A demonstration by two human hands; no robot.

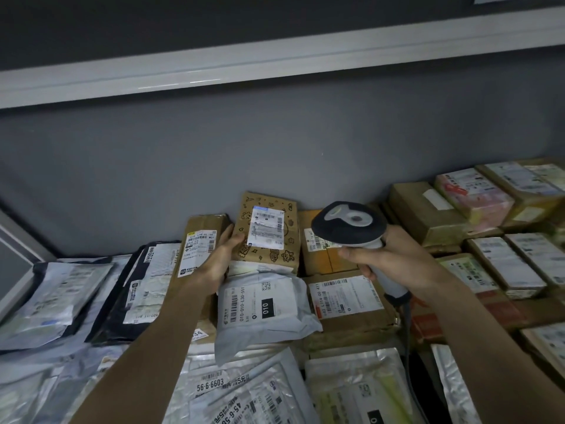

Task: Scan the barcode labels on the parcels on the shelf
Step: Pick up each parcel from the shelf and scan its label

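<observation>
Here, at the far left of the shelf (39, 87), soft grey and black poly mailers (55, 298) lie overlapped. They look light, limp and slippery, so I judge they would sag unless flattened or held by an edge while a label is read.

Next comes the left hand (218, 261), reaching to the printed cardboard box (269, 231) that stands propped against the grey wall (153, 166). Its fingers (237, 240) are straight and rest against the box's left edge, apparently steadying it. It grips nothing. The box is brown with small cartoon doodles and carries a white shipping label (266, 228) with barcodes facing outward. It looks stiff and light. The bare left edge seems the best place to hold it, leaving the label uncovered.

Below it lies a grey mailer marked 010 (263, 310), soft and wrinkled, its barcode running sideways.

Further right, the right hand (388, 258) is wrapped round the handle of the barcode scanner (348, 224), the fingers curled tight about it, with the scanner's dark head just right of the printed box.

At the far right, brown cartons (504, 264) lie packed together with their labels upward, rigid and easy to read in place.
</observation>
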